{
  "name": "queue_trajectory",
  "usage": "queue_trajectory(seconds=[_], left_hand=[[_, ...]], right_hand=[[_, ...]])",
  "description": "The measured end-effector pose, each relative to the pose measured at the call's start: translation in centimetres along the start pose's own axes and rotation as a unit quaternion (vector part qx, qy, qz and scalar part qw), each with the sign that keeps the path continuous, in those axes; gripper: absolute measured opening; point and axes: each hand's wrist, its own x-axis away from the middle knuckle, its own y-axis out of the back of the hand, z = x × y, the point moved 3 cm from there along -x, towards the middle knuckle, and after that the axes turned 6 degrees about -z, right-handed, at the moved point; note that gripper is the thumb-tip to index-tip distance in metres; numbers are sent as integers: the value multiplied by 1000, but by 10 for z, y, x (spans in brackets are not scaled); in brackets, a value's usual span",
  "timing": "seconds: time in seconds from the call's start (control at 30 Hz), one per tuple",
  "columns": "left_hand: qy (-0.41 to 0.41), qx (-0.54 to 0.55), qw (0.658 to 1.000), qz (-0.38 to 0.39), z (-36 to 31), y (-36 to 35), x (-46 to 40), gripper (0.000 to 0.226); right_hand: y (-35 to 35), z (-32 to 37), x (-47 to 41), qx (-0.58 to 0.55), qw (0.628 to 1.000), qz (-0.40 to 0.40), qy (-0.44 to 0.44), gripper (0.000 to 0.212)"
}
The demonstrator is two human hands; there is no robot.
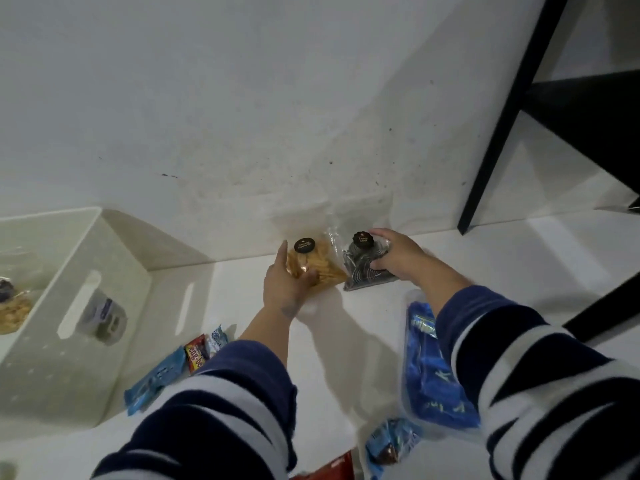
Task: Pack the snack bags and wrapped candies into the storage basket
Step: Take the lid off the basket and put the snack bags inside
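A person in a navy-and-white striped sweater reaches across a white counter (346,341) toward two clear snack bags standing against the wall. The left hand (285,284) closes its fingers (309,276) on the bag of yellow chips (320,266); the right hand (398,256) wraps its fingers around the bag of dark snacks (360,263) just beside it. The white storage basket (86,306) sits at far left, already holding some packets. Small wrapped candies (194,355) lie near the basket, and a blue snack bag (429,375) lies under the right forearm.
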Motion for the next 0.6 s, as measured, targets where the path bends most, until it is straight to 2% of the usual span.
queue_trajectory(seconds=[0.33,0.43,0.6], left_hand=[[-13,-4,998,-65,13,23,24,84],[-13,-6,997,-77,11,44,28,82],[-36,48,996,-71,1,92,37,89]], right_hand=[[0,-6,29,-30,998,-56,12,68],[2,11,44,-53,996,-67,14,70],[4,59,75,-44,993,-89,70,71]])
